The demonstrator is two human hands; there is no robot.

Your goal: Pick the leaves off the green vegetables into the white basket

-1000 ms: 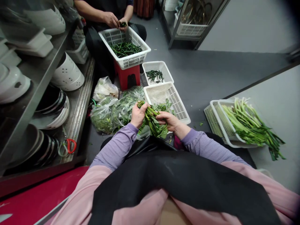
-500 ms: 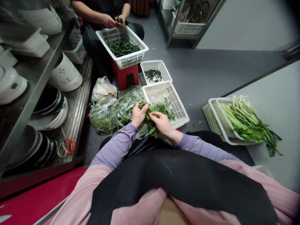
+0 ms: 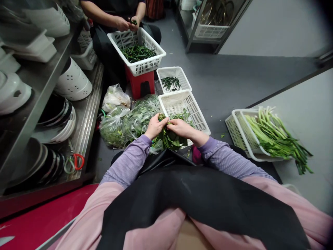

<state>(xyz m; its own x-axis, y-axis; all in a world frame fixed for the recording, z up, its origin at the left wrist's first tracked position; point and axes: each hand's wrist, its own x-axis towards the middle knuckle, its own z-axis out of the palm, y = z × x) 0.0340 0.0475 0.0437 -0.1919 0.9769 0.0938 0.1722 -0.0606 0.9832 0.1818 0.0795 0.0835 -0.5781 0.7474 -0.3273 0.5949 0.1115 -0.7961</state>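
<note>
**Both hands on a bunch of leafy greens over the lap**

A seated person in a black apron and striped purple sleeves grips a bunch of leafy greens [image 3: 171, 138] with both hands, just above the knees. The left hand [image 3: 155, 127] is closed around the stem end, and the right hand [image 3: 180, 127] curls over the bunch from the other side, fingertips meeting the left at the top. The leaves hang below the hands. The bunch sits at the near edge of a white slotted basket [image 3: 180, 102] on the grey floor, which has a few loose leaves in it. Clear plastic bags of greens [image 3: 130, 121] lie just to the left. Beyond, a smaller white basket [image 3: 173, 71] holds a few dark green pieces. A co-worker's hands [image 3: 127, 24] work above a basket of green peppers [image 3: 137, 52] set on a red stool [image 3: 137, 85]. To the right, long green stalks [image 3: 273, 133] overhang stacked white baskets [image 3: 235, 127].
</note>
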